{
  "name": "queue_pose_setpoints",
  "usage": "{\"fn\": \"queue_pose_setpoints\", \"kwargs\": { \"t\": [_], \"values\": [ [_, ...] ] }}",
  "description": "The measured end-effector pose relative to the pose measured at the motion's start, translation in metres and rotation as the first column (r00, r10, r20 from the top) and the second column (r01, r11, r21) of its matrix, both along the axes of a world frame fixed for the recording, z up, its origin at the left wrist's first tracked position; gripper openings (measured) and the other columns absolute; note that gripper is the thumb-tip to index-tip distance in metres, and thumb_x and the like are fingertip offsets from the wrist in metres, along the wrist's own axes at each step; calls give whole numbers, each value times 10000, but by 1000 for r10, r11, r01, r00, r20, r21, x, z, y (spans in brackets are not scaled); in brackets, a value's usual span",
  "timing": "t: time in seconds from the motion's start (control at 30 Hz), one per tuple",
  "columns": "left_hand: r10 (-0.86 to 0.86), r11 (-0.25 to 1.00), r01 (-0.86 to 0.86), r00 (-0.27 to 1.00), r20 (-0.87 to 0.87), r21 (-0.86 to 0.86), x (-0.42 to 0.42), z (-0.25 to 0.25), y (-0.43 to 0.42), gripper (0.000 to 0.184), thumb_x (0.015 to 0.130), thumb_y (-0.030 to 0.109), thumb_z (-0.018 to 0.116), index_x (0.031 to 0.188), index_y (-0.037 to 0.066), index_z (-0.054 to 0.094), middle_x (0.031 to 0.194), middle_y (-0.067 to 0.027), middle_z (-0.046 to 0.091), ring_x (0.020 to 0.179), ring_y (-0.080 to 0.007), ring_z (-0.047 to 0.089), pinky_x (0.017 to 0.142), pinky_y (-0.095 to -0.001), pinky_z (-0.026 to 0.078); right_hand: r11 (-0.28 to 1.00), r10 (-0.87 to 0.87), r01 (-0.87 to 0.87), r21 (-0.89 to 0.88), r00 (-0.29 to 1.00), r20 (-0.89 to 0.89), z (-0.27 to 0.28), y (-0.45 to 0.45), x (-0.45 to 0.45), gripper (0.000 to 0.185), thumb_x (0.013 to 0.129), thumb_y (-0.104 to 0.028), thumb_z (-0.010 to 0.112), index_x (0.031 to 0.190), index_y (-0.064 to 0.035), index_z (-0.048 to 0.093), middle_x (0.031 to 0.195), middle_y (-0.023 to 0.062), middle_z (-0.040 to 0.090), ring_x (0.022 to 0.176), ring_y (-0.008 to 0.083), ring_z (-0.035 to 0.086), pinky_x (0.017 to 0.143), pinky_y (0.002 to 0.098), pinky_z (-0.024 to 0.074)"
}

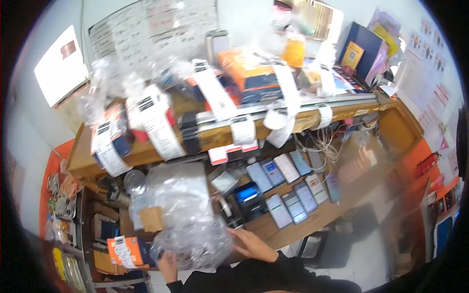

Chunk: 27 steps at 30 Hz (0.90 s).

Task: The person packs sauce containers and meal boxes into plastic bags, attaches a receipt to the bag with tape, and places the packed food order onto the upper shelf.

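Observation:
Crumpled clear plastic wrap [198, 241] lies at the front edge of the desk. My left hand [167, 266] is at its lower left side, its fingers closed on the plastic. At the right side of the wrap is my right hand [251, 244], fingers apart and partly stretched, near or touching the plastic. A flat sheet of clear plastic [181, 185] extends behind the wrap, with a small brown piece [151, 219] on its left. Just left of my left hand sits an orange and dark blue box [128, 251] with a white label.
Several phones [295, 207] lie in rows on the desk [268, 235], right of a black device [249, 195] with a blue screen. Above, a wooden shelf [215, 136] bears wrapped boxes and hanging paper slips. White cables [317, 151] tangle under it. A dark chair [330, 244] stands below right.

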<state>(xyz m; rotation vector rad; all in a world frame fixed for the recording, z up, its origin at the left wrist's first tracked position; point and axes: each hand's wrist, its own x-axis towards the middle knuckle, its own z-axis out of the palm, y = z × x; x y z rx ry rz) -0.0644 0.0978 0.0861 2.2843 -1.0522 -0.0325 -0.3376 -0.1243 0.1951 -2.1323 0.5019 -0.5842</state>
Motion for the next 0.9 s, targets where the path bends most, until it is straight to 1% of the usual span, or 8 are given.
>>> {"fn": "queue_pose_setpoints", "kwargs": {
  "t": [0.3,0.4,0.5,0.57,0.6,0.67,0.8,0.9],
  "values": [
    [463,739,-486,869,173,466,-62,16,-43,662,610,126,708,1171,-8,381,1196,-201,438,1115,-361,400,878,-445,362,881,-467,452,-136,878,-103,-31,-125,-218,390,742,-73,628,1114,-40,514,899,132,610,808,255,600,716,338,466],
    [487,792,-533,846,218,297,-84,30,-67,767,604,133,725,1235,9,307,1267,-195,359,1166,-365,336,939,-462,302,853,-518,497,-159,843,-143,-14,-162,-264,353,734,-51,624,1076,-34,538,880,137,610,801,246,599,701,327,461],
    [276,961,-273,933,233,-43,-101,62,-111,568,673,114,680,1164,-2,418,1199,-181,435,1132,-331,391,938,-409,315,797,-586,574,-187,811,-7,19,-208,-272,262,713,-26,608,974,-32,584,795,119,592,737,225,578,639,312,443],
    [103,947,-141,984,-144,-287,-120,147,-180,347,744,103,621,1055,-11,515,1078,-151,530,1048,-285,476,909,-353,348,802,-587,593,-71,805,87,74,-244,-262,184,713,-10,598,897,-15,602,807,101,601,736,181,571,638,277,433],
    [65,945,-51,997,33,-324,-124,183,-215,225,793,102,577,984,-14,556,989,-120,581,973,-245,530,869,-317,377,812,-574,583,6,798,184,96,-266,-256,149,717,-2,587,865,-5,605,819,94,605,740,165,567,641,261,428],
    [-89,850,158,983,160,-503,-130,259,-285,195,824,101,552,973,-24,569,973,-113,594,938,-210,547,840,-305,396,785,-354,536,-311,799,486,168,-305,-221,121,734,-5,575,851,19,593,837,125,604,784,195,574,703,277,434],
    [-394,725,476,880,266,-498,-94,360,-438,366,816,275,568,1019,-29,551,977,-136,595,892,-247,569,789,-313,417,543,-223,540,-643,831,509,270,-405,-132,530,743,-260,664,1126,44,458,1060,208,520,992,299,501,857,358,384],
    [-422,785,521,845,327,-334,-82,396,-544,615,757,462,567,1089,-51,500,1096,-240,523,1049,-332,496,873,-360,385,563,-338,591,-578,803,491,295,-512,-52,912,623,-566,656,1216,65,366,1165,273,454,1098,356,447,927,383,351]
  ]
}}
